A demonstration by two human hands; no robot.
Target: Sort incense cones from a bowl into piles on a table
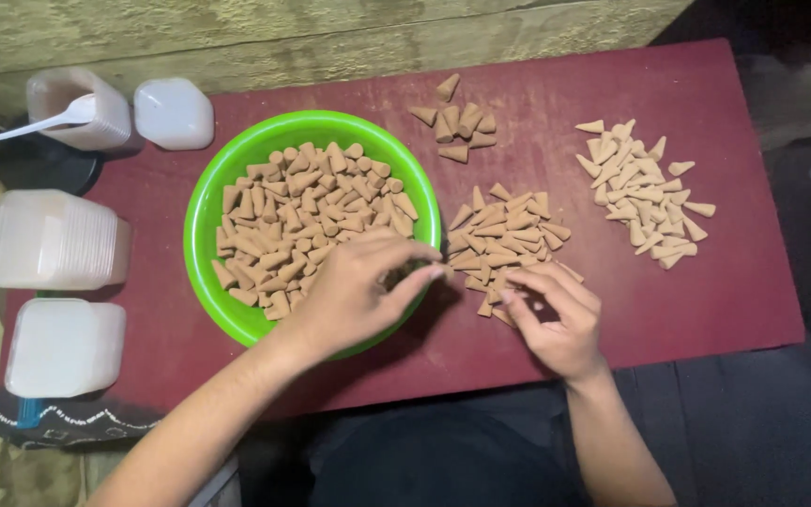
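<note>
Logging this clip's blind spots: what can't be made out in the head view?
- Left hand: whether its fingertips pinch a cone; motion blur.
- Right hand: cones beneath it, hidden by fingers.
- Green bowl: near rim, covered by the left hand.
- White spoon: handle end cut off by the left edge.

Bright green bowl (208,202), tan-brown cones (307,221), dark red table (725,291), translucent white containers (53,239)
</note>
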